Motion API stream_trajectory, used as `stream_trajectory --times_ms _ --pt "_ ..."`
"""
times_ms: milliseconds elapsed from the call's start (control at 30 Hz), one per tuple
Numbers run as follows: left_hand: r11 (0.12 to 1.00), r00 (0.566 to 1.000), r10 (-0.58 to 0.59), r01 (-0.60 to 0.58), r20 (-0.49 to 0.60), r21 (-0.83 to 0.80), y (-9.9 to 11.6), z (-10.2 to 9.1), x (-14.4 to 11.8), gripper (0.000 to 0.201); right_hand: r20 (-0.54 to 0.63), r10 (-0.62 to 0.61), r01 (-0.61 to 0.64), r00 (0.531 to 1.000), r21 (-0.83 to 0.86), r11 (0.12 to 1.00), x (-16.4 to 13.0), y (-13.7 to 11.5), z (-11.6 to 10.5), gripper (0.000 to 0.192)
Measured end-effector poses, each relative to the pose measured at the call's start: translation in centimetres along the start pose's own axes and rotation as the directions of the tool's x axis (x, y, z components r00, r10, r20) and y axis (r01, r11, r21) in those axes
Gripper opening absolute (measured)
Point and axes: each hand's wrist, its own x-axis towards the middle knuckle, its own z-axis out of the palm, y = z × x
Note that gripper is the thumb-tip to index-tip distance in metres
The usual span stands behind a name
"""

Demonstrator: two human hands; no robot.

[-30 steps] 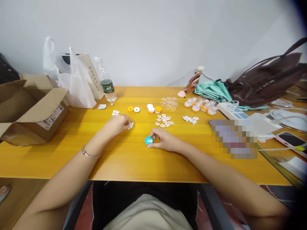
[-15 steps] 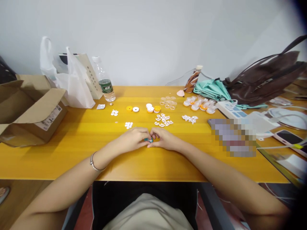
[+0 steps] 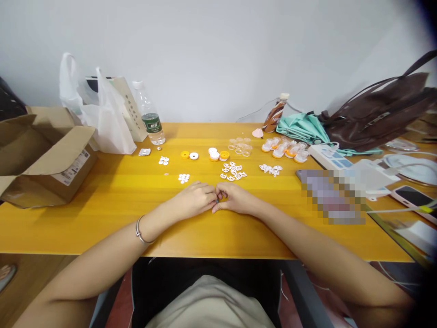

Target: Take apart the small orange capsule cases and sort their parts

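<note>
My left hand [image 3: 197,199] and my right hand [image 3: 236,198] meet above the front middle of the table, fingertips together. Both are closed around a small teal piece [image 3: 217,201], mostly covered by the fingers; its kind cannot be made out. Just beyond the hands lie white openwork pieces [image 3: 232,171] in a loose pile. Small white discs [image 3: 184,178] are grouped beyond my left hand. Farther back sit yellow and white round caps [image 3: 214,156], with another yellow ring [image 3: 185,155] and white ring [image 3: 194,156] to their left.
Clear plastic cups [image 3: 240,145] and orange-based clear domes [image 3: 290,149] stand at the back right, near a brown drink bottle [image 3: 275,114]. A water bottle [image 3: 150,119], white plastic bag [image 3: 112,123] and open cardboard box [image 3: 54,177] are on the left. A power strip [image 3: 329,156] lies right.
My left hand has turned and shifted slightly right, its fingers now covering more of the teal piece. My right hand stays nearly in place.
</note>
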Motion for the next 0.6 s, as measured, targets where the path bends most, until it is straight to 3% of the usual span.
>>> stream_trajectory --times_ms 200,367,467,600 --pt "0.991 0.997 0.072 -0.067 -0.041 0.116 0.1 0.4 0.1 0.03 -0.002 -0.004 0.004 1.0 -0.004 1.0 0.0 0.1 0.0 0.039" --pt "0.999 0.989 0.037 -0.03 -0.146 0.045 -0.3 -0.4 -0.1 0.026 0.023 -0.005 0.004 1.0 0.033 0.999 -0.1 0.2 -0.1 0.035" --pt "0.994 0.977 -0.109 0.11 -0.182 -0.001 -2.5 -2.0 -1.2 0.022 0.035 0.016 -0.018 0.999 0.055 0.998 -0.2 0.2 -0.2 0.035" --pt "0.911 0.913 -0.402 0.406 -0.069 0.07 -6.0 -3.8 -2.9 0.016 0.066 0.043 -0.047 0.997 0.054 0.997 -0.4 0.0 -0.5 0.034"
